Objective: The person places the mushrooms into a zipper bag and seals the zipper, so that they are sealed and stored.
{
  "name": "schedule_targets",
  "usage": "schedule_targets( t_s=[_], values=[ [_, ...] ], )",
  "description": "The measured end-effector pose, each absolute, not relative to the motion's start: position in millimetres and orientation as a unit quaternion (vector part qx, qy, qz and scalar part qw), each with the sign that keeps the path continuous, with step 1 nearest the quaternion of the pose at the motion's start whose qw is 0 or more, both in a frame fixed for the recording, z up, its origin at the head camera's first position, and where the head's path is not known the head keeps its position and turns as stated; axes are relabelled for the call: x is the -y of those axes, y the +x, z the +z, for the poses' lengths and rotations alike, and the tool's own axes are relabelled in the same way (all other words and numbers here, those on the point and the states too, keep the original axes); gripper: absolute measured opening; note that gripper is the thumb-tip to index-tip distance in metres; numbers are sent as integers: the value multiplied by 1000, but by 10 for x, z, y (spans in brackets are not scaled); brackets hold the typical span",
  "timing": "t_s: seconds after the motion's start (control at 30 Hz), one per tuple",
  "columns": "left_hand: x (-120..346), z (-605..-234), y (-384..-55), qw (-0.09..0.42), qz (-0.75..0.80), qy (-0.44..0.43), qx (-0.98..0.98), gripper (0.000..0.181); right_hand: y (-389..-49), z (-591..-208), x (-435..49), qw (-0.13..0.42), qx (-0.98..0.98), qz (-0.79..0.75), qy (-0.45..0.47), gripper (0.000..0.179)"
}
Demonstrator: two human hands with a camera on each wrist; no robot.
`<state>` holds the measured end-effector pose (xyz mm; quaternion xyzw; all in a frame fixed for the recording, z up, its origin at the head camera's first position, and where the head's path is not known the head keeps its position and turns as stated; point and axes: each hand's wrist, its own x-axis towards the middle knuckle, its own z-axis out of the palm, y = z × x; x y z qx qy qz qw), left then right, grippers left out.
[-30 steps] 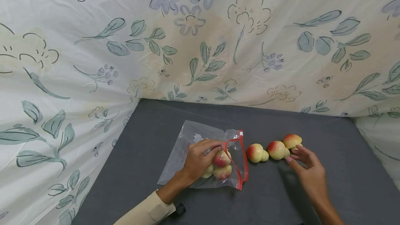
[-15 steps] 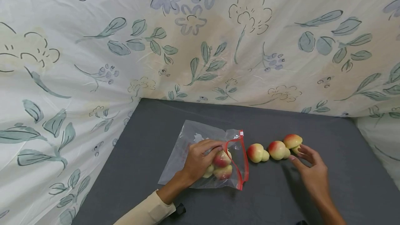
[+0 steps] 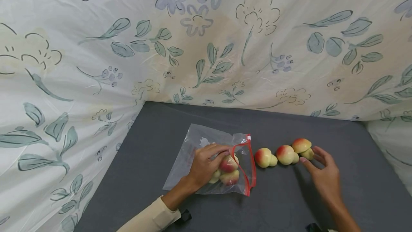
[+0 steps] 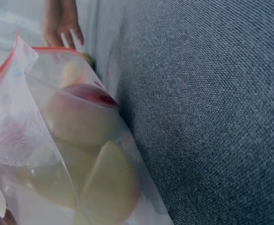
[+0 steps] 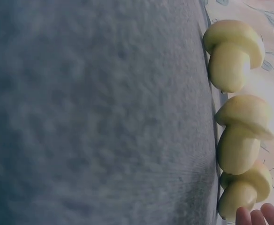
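Note:
My left hand (image 3: 204,162) pinches the upper layer of a clear plastic zip bag (image 3: 193,137) near its red-edged mouth, thumb against fingers. Inside the bag lie several mushroom-shaped pieces (image 3: 229,178) with red and pale yellow caps, partly hidden by the hand; they also show through the plastic in the left wrist view. To the right of the mouth, three more toy-like mushrooms lie in a row: a left one (image 3: 263,157), a middle one (image 3: 285,154) and a right one (image 3: 301,145). Beside the right mushroom's stem is my right hand (image 3: 326,180), fingers parted, holding nothing.
The dark grey tabletop (image 3: 154,128) carries everything. Floral cloth (image 3: 199,63) hangs behind it and along both sides. A white slider (image 3: 248,137) sits at the far end of the bag's red zip. A small black object (image 3: 185,216) shows by the left sleeve.
My right hand has drawn slightly to the right, uncovering more of the right mushroom's stem. The left hand, bag and mushrooms look unmoved.

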<state>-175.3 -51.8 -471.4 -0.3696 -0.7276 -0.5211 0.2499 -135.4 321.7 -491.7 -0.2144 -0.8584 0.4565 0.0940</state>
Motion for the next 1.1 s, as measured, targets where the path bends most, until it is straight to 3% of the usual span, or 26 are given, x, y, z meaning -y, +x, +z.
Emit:
schedule_targets(
  t_s=[1.1],
  values=[
    [516,-4717,-1746,254,-519,-375,725,20,-1656,-4904,-3436,49,876,453,-161,90]
  ],
)
